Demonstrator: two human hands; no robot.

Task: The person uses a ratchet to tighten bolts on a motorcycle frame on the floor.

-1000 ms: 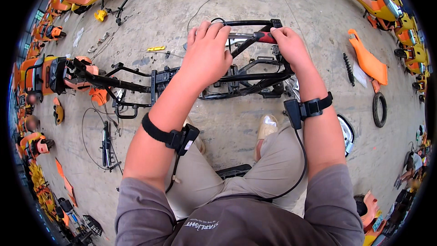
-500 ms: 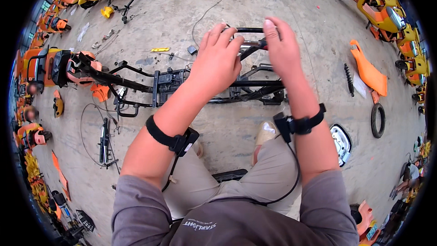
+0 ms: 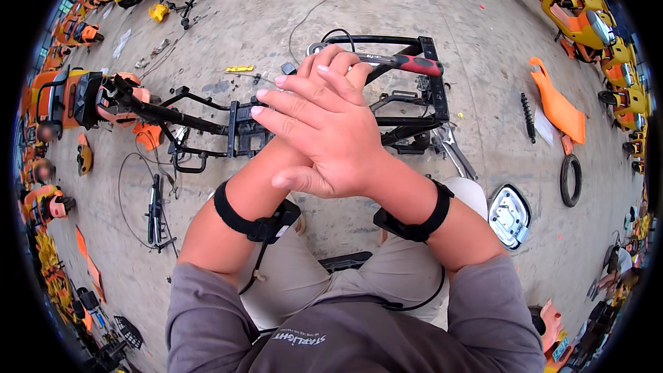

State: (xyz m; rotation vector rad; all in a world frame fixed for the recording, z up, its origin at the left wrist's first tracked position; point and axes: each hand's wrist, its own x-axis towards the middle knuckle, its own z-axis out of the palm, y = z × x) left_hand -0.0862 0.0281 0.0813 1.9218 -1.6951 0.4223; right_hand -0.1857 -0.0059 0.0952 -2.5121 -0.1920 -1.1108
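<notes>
A ratchet wrench [image 3: 418, 63] with a red and black handle lies across the black scooter frame [image 3: 442, 90], its handle pointing right. My left hand [image 3: 338, 61] is closed over the ratchet's head end, though its palm and part of its fingers are covered. Above the back of that hand and its wrist is my right hand [image 3: 328, 131], fingers spread and thumb out, holding nothing. The handle of the ratchet is free of both hands. Whatever sits under the ratchet's head cannot be made out.
Metal tools [image 3: 452, 152] lie by the frame's right end. A silver-white cover [image 3: 511, 217], a black spring shock absorber [image 3: 527, 117], an orange panel [image 3: 556, 103] and a tyre [image 3: 571, 179] are to the right. Another shock absorber [image 3: 156, 211] lies left. Parked scooters [image 3: 573, 7] line the edges.
My right hand has left the ratchet handle and come left and nearer, over my left hand. The red and black handle now shows. My left hand stays by the ratchet's head.
</notes>
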